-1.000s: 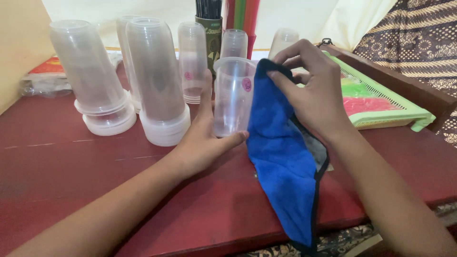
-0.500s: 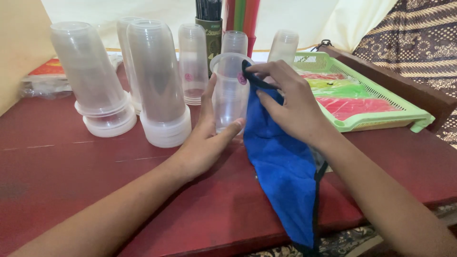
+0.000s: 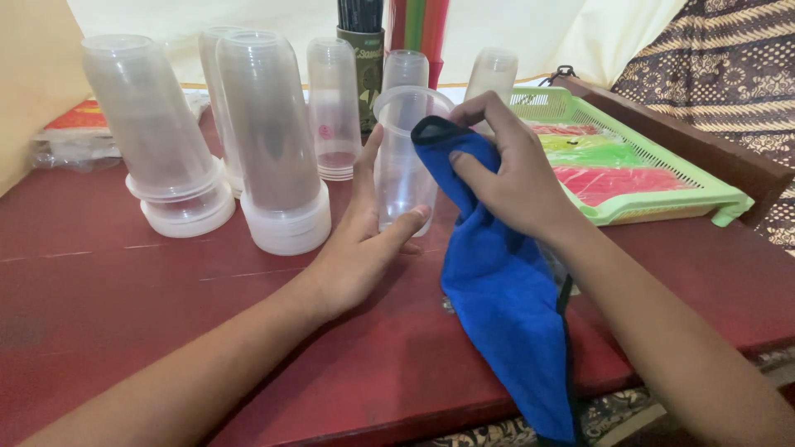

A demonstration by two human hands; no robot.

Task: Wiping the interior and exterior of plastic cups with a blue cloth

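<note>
- The left hand (image 3: 360, 252) is wrapped round a clear cup (image 3: 403, 161), thumb on the near side low down, fingers up the far left side, so the hand is clamped on it.
- The cup stands upright, mouth up, on the red table (image 3: 124, 306), about the middle of the view, just in front of the cup stacks.
- The right hand (image 3: 517, 178) pinches a blue cloth (image 3: 505, 298), fingers closed on its top edge (the fold has a black trim).
- The pinched part of the cloth sits at the cup's rim on its right side, touching it; whether any cloth is inside the cup I cannot tell.
- The rest of the cloth hangs down over the table and past its near edge.
- Stacks of clear cups (image 3: 269, 141) stand upside down to the left and behind, some tall, some short.
- A green tray (image 3: 662, 182) lies to the right, near the right hand, with green and red sheets in it.
- A dark tin of straws (image 3: 362, 50) stands behind the cup.
</note>
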